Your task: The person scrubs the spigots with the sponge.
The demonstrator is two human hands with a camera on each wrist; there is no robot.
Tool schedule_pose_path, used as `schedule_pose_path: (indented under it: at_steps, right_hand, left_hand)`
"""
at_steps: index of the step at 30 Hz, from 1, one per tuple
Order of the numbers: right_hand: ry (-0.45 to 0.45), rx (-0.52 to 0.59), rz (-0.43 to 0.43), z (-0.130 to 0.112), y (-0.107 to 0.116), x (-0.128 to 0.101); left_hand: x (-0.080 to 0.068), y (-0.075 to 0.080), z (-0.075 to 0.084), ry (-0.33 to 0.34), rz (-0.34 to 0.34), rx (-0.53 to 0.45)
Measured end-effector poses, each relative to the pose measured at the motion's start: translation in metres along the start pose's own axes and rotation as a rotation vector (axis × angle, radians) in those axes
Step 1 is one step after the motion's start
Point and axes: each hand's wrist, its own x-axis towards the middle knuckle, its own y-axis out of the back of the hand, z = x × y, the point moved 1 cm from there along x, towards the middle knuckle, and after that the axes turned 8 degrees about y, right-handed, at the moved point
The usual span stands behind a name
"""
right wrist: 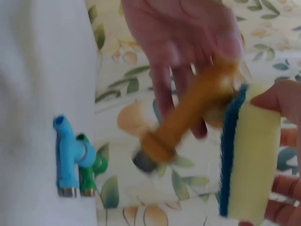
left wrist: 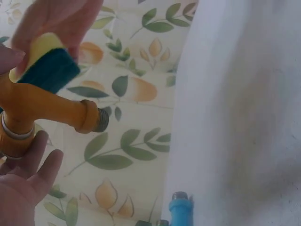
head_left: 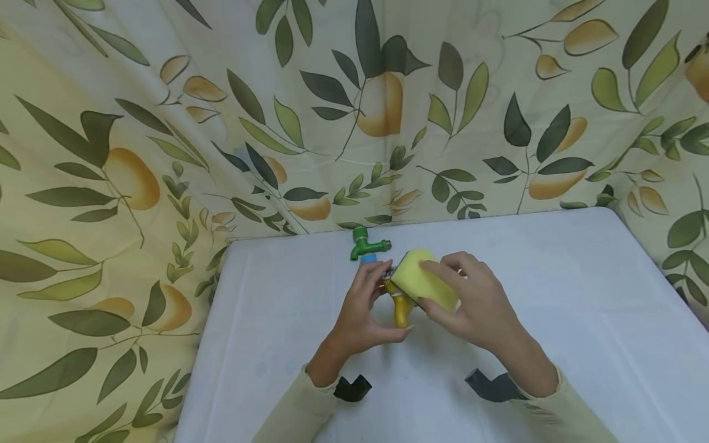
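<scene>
Held just above the white tabletop: orange plastic tap pinched steady in left hand, right hand clamping yellow sponge with blue scouring face onto it, scrubbing side pressed against the tap's body.

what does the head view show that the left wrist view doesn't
Only the head view shows the whole green tap lying at the table's far edge, both sleeves, and the right hand wrapped over the sponge.

Only the left wrist view shows the sponge's dark blue scrub face pressed against the yellow tap, and that tap's metal threaded end.

Both show the left hand holding the yellow tap, the sponge and the leaf-print cloth.
</scene>
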Motion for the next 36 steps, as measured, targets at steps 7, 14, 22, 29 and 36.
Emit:
schedule_pose_path:
  at_steps: [7, 14, 22, 29, 36]
  right_hand:
    - [0.041, 0.007, 0.036, -0.003, 0.002, 0.001]
    - [0.067, 0.022, 0.031, -0.003, 0.001, 0.001]
    - [0.022, 0.04, 0.001, -0.007, 0.002, 0.002]
    - [0.02, 0.032, 0.026, -0.008, 0.003, 0.002]
    - [0.066, 0.047, -0.031, -0.013, 0.005, 0.001]
  left_hand:
    - [-0.001, -0.001, 0.002, 0.027, 0.001, 0.0]
    - [-0.002, -0.001, 0.003, -0.009, -0.01, 0.083]
    - [-0.001, -0.001, 0.0, -0.01, -0.01, 0.066]
    - [0.0, 0.0, -0.002, -0.032, -0.002, 0.095]
    - [0.002, 0.002, -0.001, -0.017, 0.036, 0.09]
